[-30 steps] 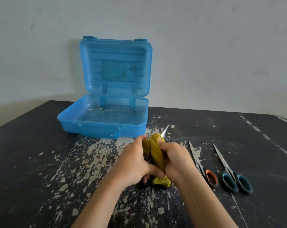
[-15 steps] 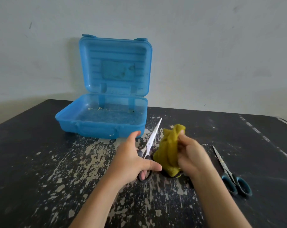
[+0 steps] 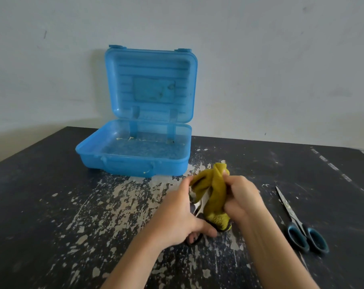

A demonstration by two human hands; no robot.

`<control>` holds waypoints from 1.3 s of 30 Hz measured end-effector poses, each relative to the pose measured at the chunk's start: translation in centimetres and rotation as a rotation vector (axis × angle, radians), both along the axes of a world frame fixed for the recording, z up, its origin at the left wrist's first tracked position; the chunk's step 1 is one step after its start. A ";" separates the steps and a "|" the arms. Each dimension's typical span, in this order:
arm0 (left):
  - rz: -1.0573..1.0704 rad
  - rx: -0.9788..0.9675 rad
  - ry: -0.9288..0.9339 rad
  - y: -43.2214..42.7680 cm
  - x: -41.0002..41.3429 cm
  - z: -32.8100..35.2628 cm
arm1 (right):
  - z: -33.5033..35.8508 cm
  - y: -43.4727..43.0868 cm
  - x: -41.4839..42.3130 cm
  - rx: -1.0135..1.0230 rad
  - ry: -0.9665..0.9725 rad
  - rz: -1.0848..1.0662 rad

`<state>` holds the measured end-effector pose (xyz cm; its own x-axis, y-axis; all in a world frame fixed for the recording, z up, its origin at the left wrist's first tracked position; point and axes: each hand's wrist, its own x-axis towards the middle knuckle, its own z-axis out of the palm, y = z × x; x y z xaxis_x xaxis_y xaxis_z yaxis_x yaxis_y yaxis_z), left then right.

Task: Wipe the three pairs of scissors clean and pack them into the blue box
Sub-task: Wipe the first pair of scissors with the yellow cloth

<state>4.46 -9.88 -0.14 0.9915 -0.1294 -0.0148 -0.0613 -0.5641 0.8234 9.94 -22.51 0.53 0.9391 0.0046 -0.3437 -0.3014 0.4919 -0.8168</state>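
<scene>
Over the scuffed middle of the tabletop (image 3: 51,215): both hands meet, close together.
Left hand (image 3: 176,217): curled round the dark handles of a pair of scissors (image 3: 199,204), with the thumb across the lower loop; the blades point away, toward the box.
Right hand (image 3: 242,200): clenched on a yellow cloth (image 3: 215,197), the fingers bunching it round the blades.
Cloth: covers most of the blades; only a short strip of bright metal shows between the two hands.
Blue-handled scissors (image 3: 297,224): lying flat on the tabletop to the right of the right arm, apart from it, blades closed and tips pointing away.
Blue box (image 3: 133,163): beyond the hands, toward the back left, its lid (image 3: 151,84) open and standing upright by the wall (image 3: 281,69); the tray holds only a few pale specks.
</scene>
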 end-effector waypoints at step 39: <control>0.065 0.271 0.004 1.6 0.2 0.6 | -3.1 1.6 -1.7 -1.330 -1.123 0.302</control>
